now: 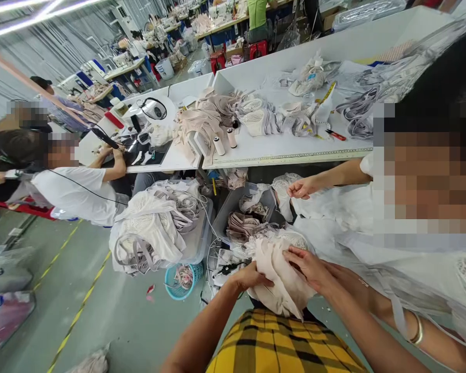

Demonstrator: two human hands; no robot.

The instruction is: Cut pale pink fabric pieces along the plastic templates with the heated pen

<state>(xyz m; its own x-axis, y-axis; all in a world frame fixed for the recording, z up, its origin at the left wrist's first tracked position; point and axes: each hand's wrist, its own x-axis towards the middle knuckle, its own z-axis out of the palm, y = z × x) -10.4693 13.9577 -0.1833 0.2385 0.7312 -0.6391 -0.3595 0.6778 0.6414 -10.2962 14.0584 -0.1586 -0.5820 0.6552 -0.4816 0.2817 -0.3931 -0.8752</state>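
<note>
In front of my plaid-covered lap hangs a bundle of cream fabric pieces (274,264). My left hand (252,278) is closed around its left side, the fingertips partly covered by cloth. On the right edge of the bundle, my right hand (305,263) pinches the layers between thumb and fingers. White lacy fabric (291,238) lies right behind the bundle. A co-worker's braceleted arm (373,300) comes in from the right and its hand is hidden behind my right hand. That person's other hand (303,187) is above white cloth, apart from mine.
A grey bin (221,220) with folded fabric stands under the white table (264,153). To the left are a clear tub (205,235) heaped with garments and a blue basket (196,282). Thread spools (219,146) and red-handled snips (337,135) lie on the table. A seated person (77,189) works at left.
</note>
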